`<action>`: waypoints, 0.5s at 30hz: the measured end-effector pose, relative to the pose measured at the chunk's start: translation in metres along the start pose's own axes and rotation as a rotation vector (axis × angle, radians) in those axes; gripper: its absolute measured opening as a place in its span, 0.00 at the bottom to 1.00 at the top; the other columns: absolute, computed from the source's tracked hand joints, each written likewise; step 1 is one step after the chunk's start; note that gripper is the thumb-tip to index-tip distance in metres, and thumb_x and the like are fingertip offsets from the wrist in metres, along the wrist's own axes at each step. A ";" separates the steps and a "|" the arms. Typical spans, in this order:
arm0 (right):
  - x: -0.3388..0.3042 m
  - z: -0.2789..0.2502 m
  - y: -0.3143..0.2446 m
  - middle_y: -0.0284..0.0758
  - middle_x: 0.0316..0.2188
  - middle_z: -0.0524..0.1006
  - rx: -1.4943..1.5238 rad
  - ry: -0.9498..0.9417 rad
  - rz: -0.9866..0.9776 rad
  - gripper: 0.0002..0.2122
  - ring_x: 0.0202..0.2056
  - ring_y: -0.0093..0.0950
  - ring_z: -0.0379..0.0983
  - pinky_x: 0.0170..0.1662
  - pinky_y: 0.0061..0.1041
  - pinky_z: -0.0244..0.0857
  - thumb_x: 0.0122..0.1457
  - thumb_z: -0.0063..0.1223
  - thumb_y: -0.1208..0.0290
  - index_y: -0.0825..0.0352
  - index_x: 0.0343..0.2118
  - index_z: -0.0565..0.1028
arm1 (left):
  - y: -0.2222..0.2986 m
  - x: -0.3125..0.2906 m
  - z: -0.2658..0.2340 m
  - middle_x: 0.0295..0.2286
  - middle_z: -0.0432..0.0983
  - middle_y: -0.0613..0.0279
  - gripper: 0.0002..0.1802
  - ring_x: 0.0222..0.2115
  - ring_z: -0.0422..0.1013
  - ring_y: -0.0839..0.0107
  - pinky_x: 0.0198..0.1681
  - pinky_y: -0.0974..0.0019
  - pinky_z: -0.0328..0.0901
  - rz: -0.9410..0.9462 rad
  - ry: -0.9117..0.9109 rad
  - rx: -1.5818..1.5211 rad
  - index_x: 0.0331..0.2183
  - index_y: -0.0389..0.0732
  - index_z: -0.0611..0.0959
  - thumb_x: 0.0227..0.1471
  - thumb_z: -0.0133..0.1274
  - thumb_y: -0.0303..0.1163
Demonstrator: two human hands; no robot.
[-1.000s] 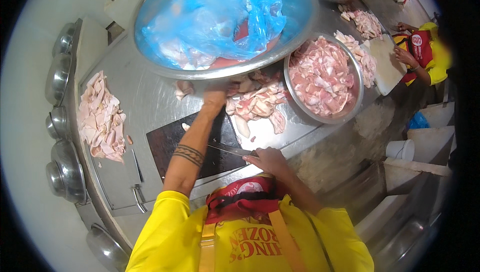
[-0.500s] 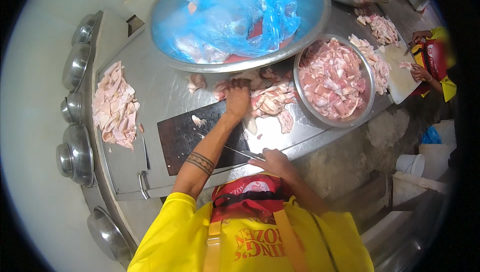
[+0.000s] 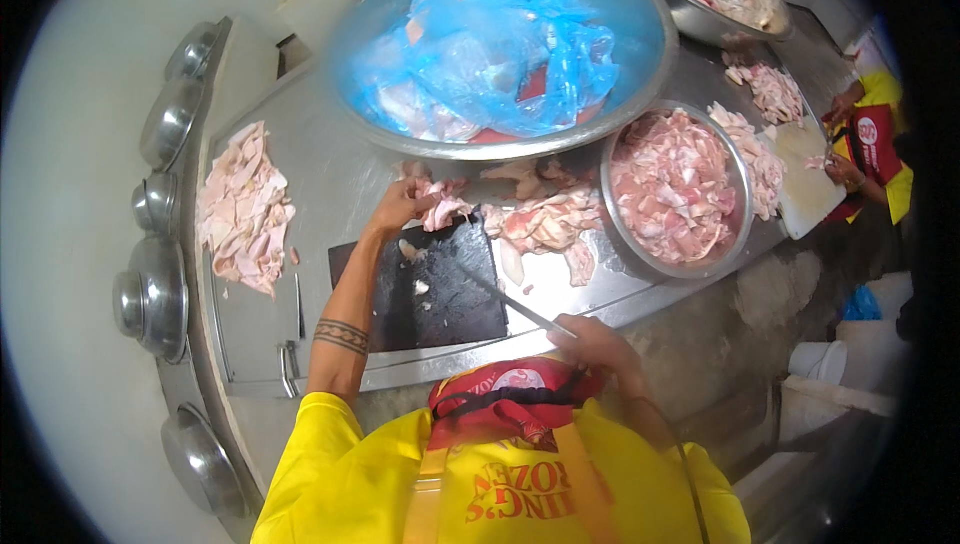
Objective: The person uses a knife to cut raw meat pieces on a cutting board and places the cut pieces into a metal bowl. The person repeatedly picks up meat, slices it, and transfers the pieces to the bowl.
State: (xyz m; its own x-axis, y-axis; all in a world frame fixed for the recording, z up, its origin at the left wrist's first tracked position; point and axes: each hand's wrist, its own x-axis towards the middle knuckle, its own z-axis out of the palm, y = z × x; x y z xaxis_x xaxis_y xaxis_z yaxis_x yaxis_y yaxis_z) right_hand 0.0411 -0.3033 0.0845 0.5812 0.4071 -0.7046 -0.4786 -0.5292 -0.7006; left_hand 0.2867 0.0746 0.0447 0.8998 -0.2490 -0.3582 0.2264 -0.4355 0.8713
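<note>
My left hand (image 3: 400,202) is closed on a piece of raw chicken (image 3: 441,208) over the far edge of a black cutting board (image 3: 445,309). In my right hand (image 3: 592,344) is a knife (image 3: 528,309), its blade slanting left and away across the right part of the board. A few pale scraps (image 3: 421,287) lie on the board. Just right of its far corner is a loose pile of raw chicken pieces (image 3: 548,222) with pale skin.
Beyond the board stands a large metal basin (image 3: 505,151) holding blue plastic bags. A metal bowl (image 3: 742,209) of cut meat is on the right, pale skins (image 3: 243,209) on the left. Nearby lie another knife (image 3: 299,306) and a metal tool (image 3: 288,369). A co-worker (image 3: 872,144) stands far right.
My left hand has moved left from the pile and now lifts a chicken piece. My right hand has shifted slightly right with the knife. The view has shifted a little.
</note>
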 end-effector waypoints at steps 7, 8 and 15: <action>0.012 0.009 -0.004 0.34 0.19 0.75 0.104 0.093 0.005 0.18 0.19 0.23 0.73 0.23 0.26 0.68 0.68 0.51 0.55 0.69 0.45 0.74 | 0.023 -0.085 -0.034 0.32 0.80 0.62 0.09 0.31 0.76 0.74 0.34 0.71 0.71 0.080 0.070 -0.514 0.37 0.40 0.78 0.58 0.62 0.27; 0.013 0.011 -0.004 0.34 0.19 0.75 0.120 0.086 0.019 0.19 0.19 0.23 0.73 0.23 0.26 0.67 0.68 0.51 0.55 0.70 0.45 0.74 | 0.018 -0.091 -0.038 0.32 0.79 0.62 0.09 0.31 0.76 0.74 0.34 0.71 0.71 0.045 0.098 -0.442 0.37 0.40 0.78 0.58 0.63 0.27; 0.017 0.025 -0.008 0.33 0.19 0.75 0.090 0.169 0.000 0.19 0.18 0.22 0.72 0.22 0.25 0.66 0.68 0.52 0.55 0.71 0.43 0.73 | -0.062 -0.130 -0.087 0.32 0.80 0.61 0.14 0.32 0.77 0.72 0.35 0.69 0.71 -0.156 0.093 -0.083 0.37 0.38 0.80 0.51 0.68 0.30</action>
State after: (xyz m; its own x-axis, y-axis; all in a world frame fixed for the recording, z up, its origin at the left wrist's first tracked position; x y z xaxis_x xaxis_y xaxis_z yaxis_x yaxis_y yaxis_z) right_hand 0.0382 -0.2739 0.0751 0.6795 0.2724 -0.6812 -0.5314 -0.4574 -0.7130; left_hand 0.1879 0.2094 0.0670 0.8814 -0.1012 -0.4615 0.3920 -0.3886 0.8339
